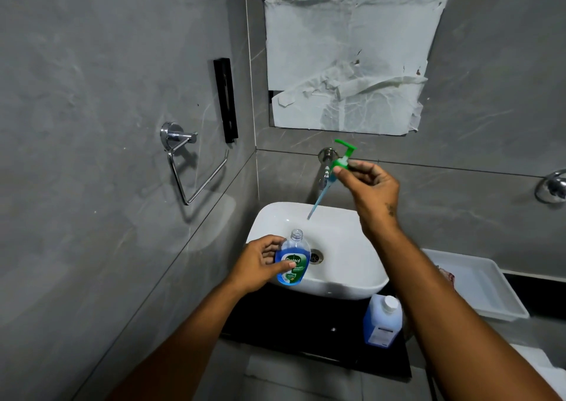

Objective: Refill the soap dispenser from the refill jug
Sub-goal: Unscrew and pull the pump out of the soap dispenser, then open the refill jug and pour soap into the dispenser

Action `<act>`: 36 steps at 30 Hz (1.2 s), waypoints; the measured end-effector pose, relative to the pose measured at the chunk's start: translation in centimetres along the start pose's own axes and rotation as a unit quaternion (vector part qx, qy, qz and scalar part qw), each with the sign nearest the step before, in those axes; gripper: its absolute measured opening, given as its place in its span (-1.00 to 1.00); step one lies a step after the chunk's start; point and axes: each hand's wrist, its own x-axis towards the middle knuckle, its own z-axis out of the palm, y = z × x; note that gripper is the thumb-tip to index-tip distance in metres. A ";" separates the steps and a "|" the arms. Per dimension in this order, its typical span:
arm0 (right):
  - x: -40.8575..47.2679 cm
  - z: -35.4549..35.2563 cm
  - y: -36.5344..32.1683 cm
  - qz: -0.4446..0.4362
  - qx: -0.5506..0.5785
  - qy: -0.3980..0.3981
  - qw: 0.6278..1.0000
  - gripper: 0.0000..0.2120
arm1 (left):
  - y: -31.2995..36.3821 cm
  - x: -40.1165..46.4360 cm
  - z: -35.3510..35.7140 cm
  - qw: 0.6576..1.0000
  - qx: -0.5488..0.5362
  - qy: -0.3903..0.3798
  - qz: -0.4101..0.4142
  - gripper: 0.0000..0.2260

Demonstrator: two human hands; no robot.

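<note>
The opening step looks done: the soap dispenser bottle (293, 259) stands uncapped, its clear threaded neck bare, and the green pump head (342, 159) with its long dip tube is out and raised above the white basin (346, 278). The pouring itself seems not yet begun. The left hand (260, 262) is wrapped around the bottle, thumb across its green label, holding it upright over the near left rim of the basin. The right hand (369, 183) pinches the pump collar between thumb and fingertips, the tube slanting down toward the bowl, tip clear of everything. The bottle holds blue liquid to roughly its shoulder, with the neck empty, so there is room for only a modest top-up. The refill jug (382, 321), translucent with blue liquid inside and its white cap on, stands on the dark counter (291, 324) near right of the basin, untouched. What remains, I judge: put the pump down, uncap the jug, pour, and screw the pump back on.
</note>
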 end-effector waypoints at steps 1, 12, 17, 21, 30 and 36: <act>0.4 -0.3 0.1 -0.002 -0.001 0.003 1.000 -0.77 | -0.1 -0.3 -0.2 1.000 -0.002 0.003 0.001 -0.63; -5.3 -3.3 15.3 0.105 -0.394 -0.248 0.879 -0.81 | -5.2 -4.2 -2.8 0.998 0.012 0.047 -0.042 -0.63; -10.2 -3.2 21.4 0.160 -0.522 -0.388 0.742 -0.75 | -7.4 -6.5 -4.0 0.995 0.035 0.073 -0.056 -0.54; -12.6 -2.6 25.1 0.169 -0.575 -0.406 0.690 -0.75 | -9.3 -7.8 -4.9 0.993 0.023 0.089 -0.073 -0.50; -13.3 -1.3 30.0 0.177 -0.629 -0.375 0.658 -0.73 | -11.9 -8.1 -6.1 0.990 -0.005 0.097 -0.101 -0.58; -12.9 -1.0 30.4 0.179 -0.600 -0.350 0.696 -0.71 | -13.1 -6.9 -6.3 0.992 -0.014 0.081 -0.101 -0.56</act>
